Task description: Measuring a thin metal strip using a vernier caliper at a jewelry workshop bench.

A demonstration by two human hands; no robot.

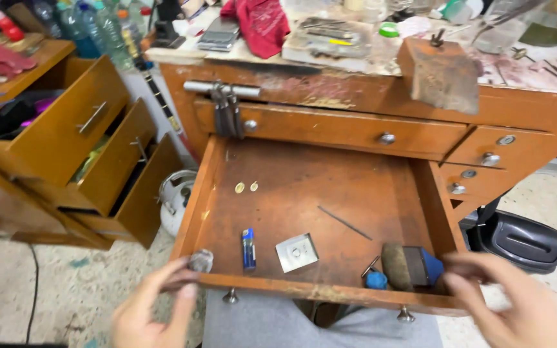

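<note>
A wide wooden drawer (330, 290) stands pulled out from a workbench, over my lap. My left hand (153, 306) rests at the drawer's front left corner, fingers curled near a small grey lump (201, 260). My right hand (507, 299) hovers at the front right corner, fingers spread and blurred, close to a brush with a blue block (414, 265). Inside lie a blue lighter (248, 249), a small square metal plate (296, 252), a thin rod (345, 222) and two small gold pieces (246, 187). Neither hand clearly grips anything.
The workbench top (381, 51) is cluttered with tools, a red cloth (262, 22) and a wooden bench pin (439, 74). A drawer cabinet (78, 148) stands open at left, a white gas cylinder (175, 196) below, a black base (523, 238) at right.
</note>
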